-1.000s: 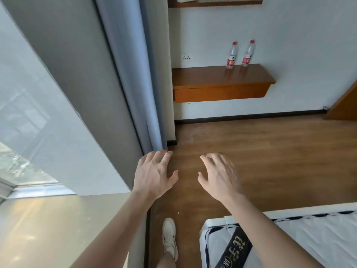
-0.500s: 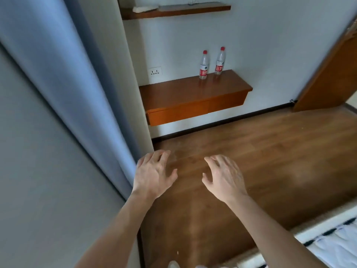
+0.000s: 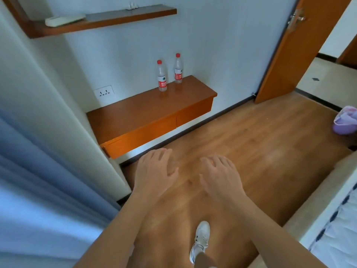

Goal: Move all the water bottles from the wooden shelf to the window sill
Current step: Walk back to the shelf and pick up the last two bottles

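Two clear water bottles with red caps and red labels stand upright near the right end of the wooden shelf (image 3: 135,115), against the white wall: the left bottle (image 3: 161,76) slightly nearer, the right bottle (image 3: 178,69) behind it. My left hand (image 3: 154,172) and my right hand (image 3: 219,174) hover side by side over the wooden floor, palms down, fingers relaxed, holding nothing. Both hands are well short of the shelf. The window sill is out of view.
A blue curtain (image 3: 38,190) hangs at the left beside a white wall corner. A higher wooden shelf (image 3: 119,15) carries a white remote. An orange door (image 3: 295,51) stands open at the right. A mattress edge (image 3: 336,225) lies at the lower right, a purple bag (image 3: 345,120) beyond it.
The view has swung right and moved closer to the shelf; the window and sill have dropped out of sight. Both hands stay empty in front of me, and my foot steps forward.
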`<control>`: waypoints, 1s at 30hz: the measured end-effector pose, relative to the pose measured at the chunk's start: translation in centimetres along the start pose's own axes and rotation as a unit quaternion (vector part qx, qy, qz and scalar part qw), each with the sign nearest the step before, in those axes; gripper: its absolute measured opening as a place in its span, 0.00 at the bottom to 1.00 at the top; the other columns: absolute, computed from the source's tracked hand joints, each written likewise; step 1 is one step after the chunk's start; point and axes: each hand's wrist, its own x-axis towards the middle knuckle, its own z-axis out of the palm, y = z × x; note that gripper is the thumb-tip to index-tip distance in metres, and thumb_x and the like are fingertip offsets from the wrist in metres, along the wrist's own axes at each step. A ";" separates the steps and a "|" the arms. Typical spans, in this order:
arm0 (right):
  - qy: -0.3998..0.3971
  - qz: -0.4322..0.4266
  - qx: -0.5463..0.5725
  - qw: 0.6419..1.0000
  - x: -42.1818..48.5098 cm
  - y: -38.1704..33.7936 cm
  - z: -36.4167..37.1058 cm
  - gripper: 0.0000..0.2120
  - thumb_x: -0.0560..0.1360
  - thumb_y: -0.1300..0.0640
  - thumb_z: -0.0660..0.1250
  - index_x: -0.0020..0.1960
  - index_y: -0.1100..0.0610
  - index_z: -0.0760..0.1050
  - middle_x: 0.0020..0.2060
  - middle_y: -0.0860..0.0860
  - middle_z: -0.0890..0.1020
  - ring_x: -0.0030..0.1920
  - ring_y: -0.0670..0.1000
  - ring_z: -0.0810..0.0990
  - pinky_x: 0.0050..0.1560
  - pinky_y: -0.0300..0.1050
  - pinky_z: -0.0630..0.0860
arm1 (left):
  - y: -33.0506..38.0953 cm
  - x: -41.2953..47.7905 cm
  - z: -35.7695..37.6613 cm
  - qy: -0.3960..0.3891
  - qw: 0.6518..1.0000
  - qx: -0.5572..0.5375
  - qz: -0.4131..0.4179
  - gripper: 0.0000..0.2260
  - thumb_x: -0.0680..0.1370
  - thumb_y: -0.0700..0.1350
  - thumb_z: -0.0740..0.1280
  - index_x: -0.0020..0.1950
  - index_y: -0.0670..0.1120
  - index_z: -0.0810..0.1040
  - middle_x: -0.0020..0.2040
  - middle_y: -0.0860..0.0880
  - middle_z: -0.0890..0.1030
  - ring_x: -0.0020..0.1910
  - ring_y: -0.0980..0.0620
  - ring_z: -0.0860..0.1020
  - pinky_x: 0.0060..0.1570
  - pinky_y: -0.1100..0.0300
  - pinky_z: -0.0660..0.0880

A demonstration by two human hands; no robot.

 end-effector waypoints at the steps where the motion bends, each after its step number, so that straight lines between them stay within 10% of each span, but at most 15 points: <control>1: 0.004 0.008 0.003 1.000 1.5 0.9 0.1 0.20 0.76 0.46 0.65 0.65 0.52 0.76 0.61 0.51 0.81 0.63 0.55 0.78 0.67 0.53 0.74 | 0.3 2.0 0.7 -0.004 1.000 -0.002 -0.001 0.27 0.76 0.66 0.58 0.73 0.57 0.66 0.72 0.54 0.71 0.71 0.52 0.68 0.70 0.48 0.67; 30: 0.018 0.055 -0.002 0.998 44.3 23.1 6.4 0.24 0.74 0.40 0.68 0.66 0.51 0.75 0.62 0.50 0.81 0.64 0.53 0.79 0.65 0.53 0.77 | 5.3 49.4 9.8 0.019 0.999 -0.004 0.034 0.27 0.75 0.66 0.59 0.72 0.56 0.69 0.70 0.55 0.73 0.70 0.51 0.70 0.70 0.51 0.66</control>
